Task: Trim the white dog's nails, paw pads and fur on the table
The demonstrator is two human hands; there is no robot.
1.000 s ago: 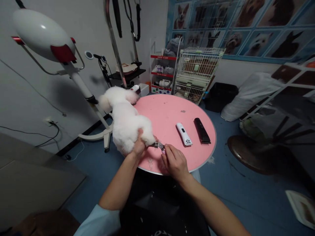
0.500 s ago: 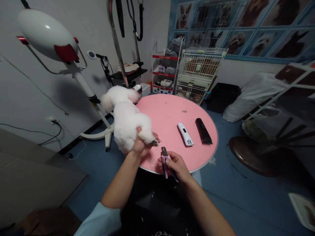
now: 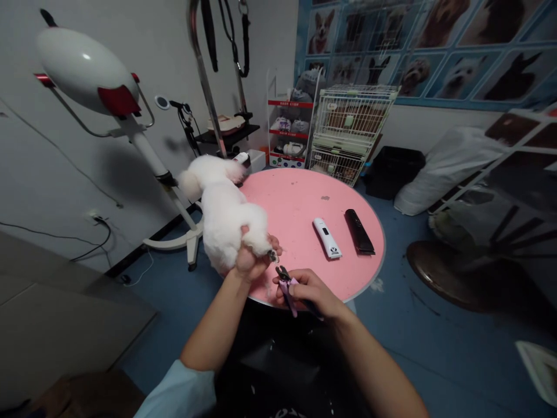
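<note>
A fluffy white dog stands at the left edge of the round pink table, its rear toward me. My left hand is wrapped around one of its hind legs, with the dark-padded paw sticking out past my fingers. In my right hand are pink-and-dark-handled nail clippers, held by the handles. The clippers' jaws are spread and lie just below the paw, close to the claws; whether they touch a claw I cannot tell.
On the table's right side lie a white hair clipper and a black hair clipper. A metal grooming arm rises behind the dog. A white stand dryer is at left; wire cages and a shelf rack stand behind.
My right hand has brought the nail clippers up and left, nearer the paw, and their jaws now point toward it. My left hand keeps its hold on the leg.
</note>
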